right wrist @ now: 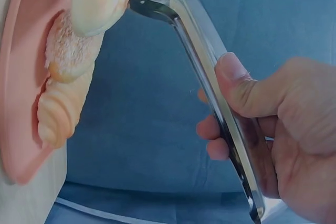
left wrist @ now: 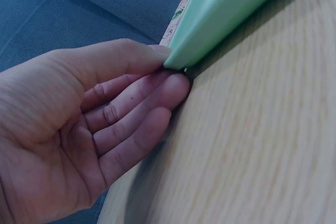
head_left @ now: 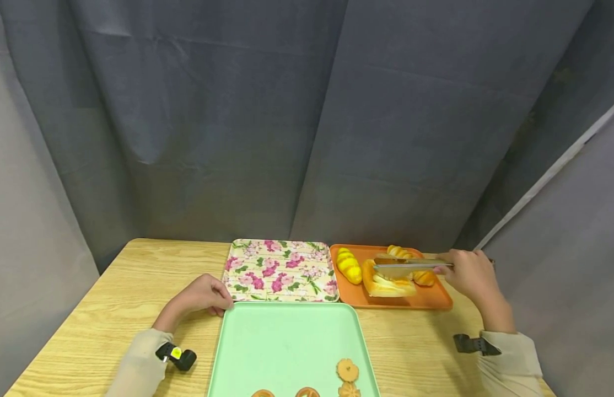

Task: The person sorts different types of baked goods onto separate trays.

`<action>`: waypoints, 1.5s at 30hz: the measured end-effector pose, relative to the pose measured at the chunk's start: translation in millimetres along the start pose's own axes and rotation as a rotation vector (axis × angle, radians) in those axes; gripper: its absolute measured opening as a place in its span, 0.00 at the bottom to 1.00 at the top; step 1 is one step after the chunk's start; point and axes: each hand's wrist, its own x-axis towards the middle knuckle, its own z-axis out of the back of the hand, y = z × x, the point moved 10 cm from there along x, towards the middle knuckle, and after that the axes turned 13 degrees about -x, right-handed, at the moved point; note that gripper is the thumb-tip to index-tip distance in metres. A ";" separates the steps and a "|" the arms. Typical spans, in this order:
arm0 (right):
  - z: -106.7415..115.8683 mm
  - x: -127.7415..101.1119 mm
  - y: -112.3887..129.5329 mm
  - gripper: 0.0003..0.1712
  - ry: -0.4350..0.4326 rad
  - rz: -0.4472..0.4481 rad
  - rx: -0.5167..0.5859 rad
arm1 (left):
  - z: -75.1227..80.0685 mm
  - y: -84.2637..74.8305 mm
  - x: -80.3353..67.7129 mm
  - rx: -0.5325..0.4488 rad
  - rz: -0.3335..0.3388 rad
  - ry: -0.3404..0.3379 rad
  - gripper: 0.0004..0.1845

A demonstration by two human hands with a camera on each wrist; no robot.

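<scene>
Against grey curtains, on the wooden desk [head_left: 113,286], your left hand [head_left: 200,296] steadied the green tray [head_left: 287,342] corner with straight fingers [left wrist: 157,95], while your right hand [head_left: 468,273] squeezed steel tongs [head_left: 411,264] over bread [head_left: 386,284] on the orange tray [head_left: 436,300] at centre right.

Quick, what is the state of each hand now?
Left hand: open, fingers touching the green tray corner.
Right hand: holding metal tongs over the bread.
</scene>
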 end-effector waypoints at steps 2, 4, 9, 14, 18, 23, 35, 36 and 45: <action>-5.4 -1.4 -2.1 0.16 0.026 0.003 -0.008 | -0.5 0.1 -0.3 -0.001 0.002 -0.001 0.06; -11.5 -2.7 -2.8 0.16 0.052 0.010 -0.008 | -0.9 0.6 -0.4 -0.001 0.004 -0.001 0.06; -23.5 -3.5 -0.7 0.16 0.090 0.006 0.006 | -0.6 1.8 -0.7 0.005 0.009 -0.006 0.06; -29.4 0.3 5.0 0.17 0.083 -0.003 0.000 | -0.4 3.0 -1.9 0.000 0.017 -0.013 0.07; -36.9 2.7 7.8 0.18 0.097 -0.023 0.002 | -1.8 4.2 -2.8 -0.001 0.021 -0.010 0.07; -46.0 3.5 6.2 0.22 0.111 -0.044 -0.013 | -3.6 3.9 -3.8 0.000 0.021 -0.008 0.06; -51.7 1.3 1.3 0.25 0.205 -0.056 -0.015 | -2.0 2.0 -5.2 -0.022 0.024 -0.010 0.07; -50.9 1.2 1.6 0.26 0.218 -0.056 -0.016 | -2.0 1.9 -5.1 -0.022 0.025 -0.009 0.07; -16.7 5.4 12.5 0.29 0.170 -0.060 -0.052 | 0.9 1.5 -1.4 0.004 0.038 -0.027 0.07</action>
